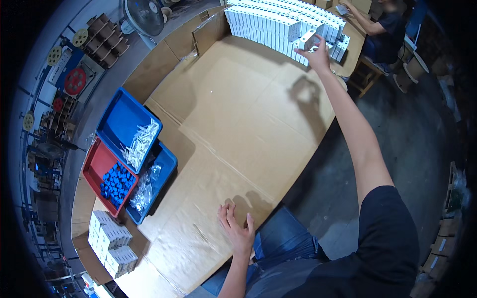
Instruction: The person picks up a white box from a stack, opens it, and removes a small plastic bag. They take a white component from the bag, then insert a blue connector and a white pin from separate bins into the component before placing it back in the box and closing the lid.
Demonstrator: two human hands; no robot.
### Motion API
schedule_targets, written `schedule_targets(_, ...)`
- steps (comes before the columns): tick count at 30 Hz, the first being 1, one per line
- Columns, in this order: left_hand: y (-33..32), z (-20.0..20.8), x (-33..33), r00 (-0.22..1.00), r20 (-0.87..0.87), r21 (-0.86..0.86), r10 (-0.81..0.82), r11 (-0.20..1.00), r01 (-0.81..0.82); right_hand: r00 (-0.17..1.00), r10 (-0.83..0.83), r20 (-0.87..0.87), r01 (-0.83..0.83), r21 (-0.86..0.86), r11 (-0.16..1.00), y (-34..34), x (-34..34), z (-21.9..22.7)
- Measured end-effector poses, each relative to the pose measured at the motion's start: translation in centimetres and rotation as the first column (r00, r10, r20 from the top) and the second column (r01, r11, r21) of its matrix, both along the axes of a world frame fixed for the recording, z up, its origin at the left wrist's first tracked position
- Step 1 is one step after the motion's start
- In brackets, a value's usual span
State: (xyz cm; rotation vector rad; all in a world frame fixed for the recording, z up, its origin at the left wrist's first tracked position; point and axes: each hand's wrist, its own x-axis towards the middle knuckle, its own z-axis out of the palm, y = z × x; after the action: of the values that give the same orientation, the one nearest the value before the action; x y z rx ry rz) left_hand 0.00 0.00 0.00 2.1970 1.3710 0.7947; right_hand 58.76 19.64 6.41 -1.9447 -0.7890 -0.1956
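Observation:
At the far right of the cardboard-covered table (238, 119), my right hand (319, 55) reaches out and grips a small white box (307, 38) between thumb and fingers. It is at the near edge of a long block of stacked white boxes (268, 27); whether the gripped box still touches the stack I cannot tell. My left hand (237, 229) is near the table's front edge, fingers spread, holding nothing. On the left, a blue tray (117, 116) has slim white parts, a red tray (97, 159) has small blue parts, and a lower blue tray (169, 161) has clear plastic pieces.
More white boxes (110, 243) are stacked at the table's near left corner. A cardboard wall (154, 64) borders the far left edge. A standing fan (144, 17) is behind it. Another person (390, 30) sits at the far right, by a wooden stool (367, 74).

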Motion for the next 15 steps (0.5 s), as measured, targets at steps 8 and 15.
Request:
schedule_targets(8, 0.8, -0.2, 0.7, 0.999, 0.046, -0.100, -0.027, 0.995, 0.032, 0.997, -0.071, 0.039, 0.073, -0.054, 0.996, 7.0, 7.0, 0.4)
schedule_targets(15, 1.4, 0.8, 0.7, 0.998, -0.049, -0.085, -0.028, 0.996, 0.024, 0.995, -0.087, 0.052, 0.091, -0.065, 0.994, 9.2, 6.2, -0.8)
